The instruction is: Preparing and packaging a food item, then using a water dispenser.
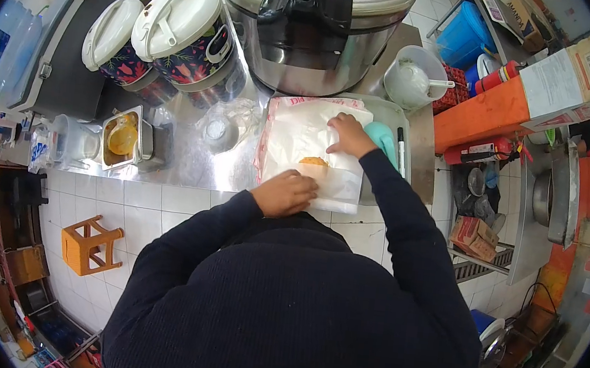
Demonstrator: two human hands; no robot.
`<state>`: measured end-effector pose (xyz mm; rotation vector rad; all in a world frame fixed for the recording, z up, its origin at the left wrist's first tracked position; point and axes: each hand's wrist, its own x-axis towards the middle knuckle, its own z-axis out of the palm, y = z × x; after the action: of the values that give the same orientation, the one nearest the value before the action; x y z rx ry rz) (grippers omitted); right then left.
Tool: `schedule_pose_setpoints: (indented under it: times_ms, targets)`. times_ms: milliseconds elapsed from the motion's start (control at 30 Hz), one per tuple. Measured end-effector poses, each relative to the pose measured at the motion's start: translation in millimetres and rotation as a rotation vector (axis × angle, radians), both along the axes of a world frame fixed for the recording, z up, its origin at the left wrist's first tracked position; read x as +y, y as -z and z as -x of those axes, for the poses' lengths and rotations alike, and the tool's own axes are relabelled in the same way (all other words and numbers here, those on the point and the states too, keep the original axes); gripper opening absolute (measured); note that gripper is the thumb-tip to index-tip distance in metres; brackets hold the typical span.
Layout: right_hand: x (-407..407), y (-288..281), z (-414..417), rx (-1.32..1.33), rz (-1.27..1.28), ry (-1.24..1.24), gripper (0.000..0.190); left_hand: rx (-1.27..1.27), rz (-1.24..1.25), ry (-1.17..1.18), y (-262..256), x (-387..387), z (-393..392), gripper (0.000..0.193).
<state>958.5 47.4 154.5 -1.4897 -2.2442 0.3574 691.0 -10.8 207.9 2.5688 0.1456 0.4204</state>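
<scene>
White wrapping paper (296, 125) with red print along its edges lies in a stack before me on the steel table. On it sits an orange-brown piece of food (313, 160), its near side hidden beneath a turned-up paper flap (338, 186). My left hand (287, 193) grips the left part of that flap with curled fingers, by the table's front edge. Beyond the food, my right hand (351, 136) rests on the sheet, fingers spread, holding nothing. Right of it, a turquoise plastic item (380, 136) and a black-and-white marker (401, 149) lie in a clear tray (409, 161).
A large rice cooker (307, 72) stands behind the paper. Two lidded, patterned containers (189, 65), a crumpled clear plastic bag (240, 116) and a steel food pan with a ladle (124, 136) are leftward. A clear jug (414, 78) stands right. An orange stool (91, 245) is on the floor.
</scene>
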Motion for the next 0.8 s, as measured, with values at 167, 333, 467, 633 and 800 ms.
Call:
schedule_pose_setpoints:
  times_ms: [167,333,467,633,800]
  targets:
    - [23.0,-8.9,4.1,-0.294,0.519,-0.053,0.047,0.177,-0.128,-0.148,21.7,-14.0,-5.8,0.065]
    - [-12.5,-35.8,17.9,-0.109,0.549,-0.037,0.036,0.180,-0.111,-0.178,22.7,-13.3,-4.6,0.065]
    - [-76.9,-43.4,36.4,0.133,0.530,0.022,0.018,0.170,-0.088,-0.176,27.6,-9.8,-4.4,0.063]
    - [-128.6,-34.6,41.4,0.382,0.264,0.122,0.019,0.007,-0.097,-0.203,26.1,-0.4,3.6,0.049]
    - [-136.6,-26.6,38.9,0.384,0.264,0.167,0.019,-0.001,-0.413,-0.541,-21.7,19.8,-3.5,0.031]
